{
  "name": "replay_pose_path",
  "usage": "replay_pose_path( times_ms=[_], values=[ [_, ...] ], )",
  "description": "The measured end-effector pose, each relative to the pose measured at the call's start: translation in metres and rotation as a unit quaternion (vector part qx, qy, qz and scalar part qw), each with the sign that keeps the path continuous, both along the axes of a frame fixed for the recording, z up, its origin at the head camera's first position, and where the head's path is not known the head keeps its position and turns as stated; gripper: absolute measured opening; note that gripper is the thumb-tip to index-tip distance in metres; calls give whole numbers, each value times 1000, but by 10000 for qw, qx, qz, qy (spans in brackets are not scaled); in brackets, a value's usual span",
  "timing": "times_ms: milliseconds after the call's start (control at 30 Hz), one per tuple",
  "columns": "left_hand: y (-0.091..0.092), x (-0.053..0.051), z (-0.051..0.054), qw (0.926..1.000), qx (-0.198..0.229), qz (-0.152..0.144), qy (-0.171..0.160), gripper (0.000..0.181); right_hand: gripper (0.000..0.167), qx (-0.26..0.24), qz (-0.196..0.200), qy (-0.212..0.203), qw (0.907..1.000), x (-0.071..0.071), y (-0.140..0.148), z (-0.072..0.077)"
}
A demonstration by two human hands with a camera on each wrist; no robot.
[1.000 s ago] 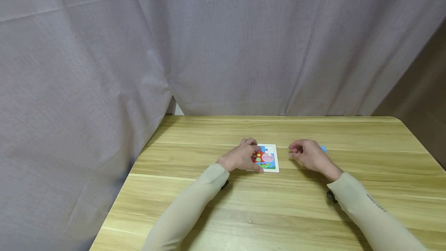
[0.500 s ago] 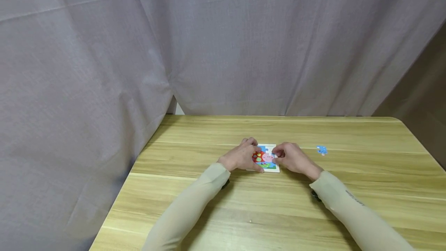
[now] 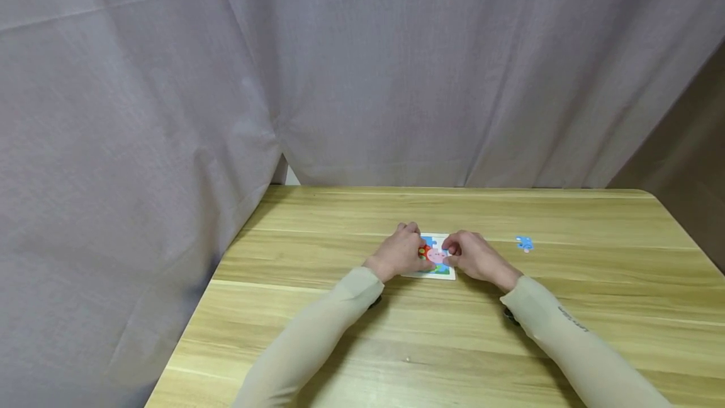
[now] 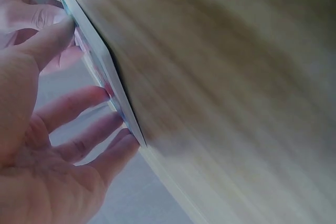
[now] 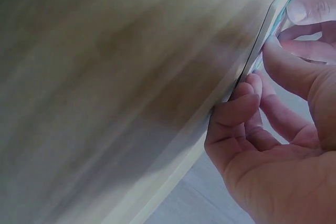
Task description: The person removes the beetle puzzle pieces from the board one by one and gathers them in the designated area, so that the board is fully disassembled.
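Left hand (image 3: 401, 252) lay across the left part of the puzzle board (image 3: 436, 277), its fingers spread apart; in the left wrist view several tips touched the board's edge. Probable reason: to keep the flat board from sliding on the table (image 3: 430, 339).

Right hand (image 3: 477, 260) was at the opposite side of the board, thumb and bent forefinger near each other over the right edge. Whether they pinched a piece could not be told; the fingers hid that spot. Judged from the pose, the hand was doing the finer work there while the left one braced.

Board: flat on the table, between the two hands, printed with a pink pig face (image 3: 437, 256). A white patch (image 3: 439, 243) showed above the face, presumably a place without its piece.

Farther out, to the right and well apart from the board: loose blue puzzle pieces (image 3: 524, 243), count unclear. Likely kept aside within the right hand's reach.

Behind the table: a grey curtain (image 3: 385, 80), hanging in folds.
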State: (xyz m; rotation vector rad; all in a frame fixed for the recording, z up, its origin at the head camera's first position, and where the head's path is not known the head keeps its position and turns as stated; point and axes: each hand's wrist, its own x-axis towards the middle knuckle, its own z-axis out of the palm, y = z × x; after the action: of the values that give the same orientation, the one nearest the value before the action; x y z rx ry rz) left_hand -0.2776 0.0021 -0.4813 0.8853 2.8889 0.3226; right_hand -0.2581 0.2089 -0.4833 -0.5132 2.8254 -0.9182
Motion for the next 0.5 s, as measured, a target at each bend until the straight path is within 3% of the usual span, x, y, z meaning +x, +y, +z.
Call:
replay_pose_path(
  times_ms=[200,500],
  values=[
    [2,1,0,9999,-105,62,35,41,17,-125,-40,-121,9998,2,-1,0],
    [2,1,-1,9997,-201,96,88,42,11,-320,-77,165,9993,3,-3,-1]
  ],
)
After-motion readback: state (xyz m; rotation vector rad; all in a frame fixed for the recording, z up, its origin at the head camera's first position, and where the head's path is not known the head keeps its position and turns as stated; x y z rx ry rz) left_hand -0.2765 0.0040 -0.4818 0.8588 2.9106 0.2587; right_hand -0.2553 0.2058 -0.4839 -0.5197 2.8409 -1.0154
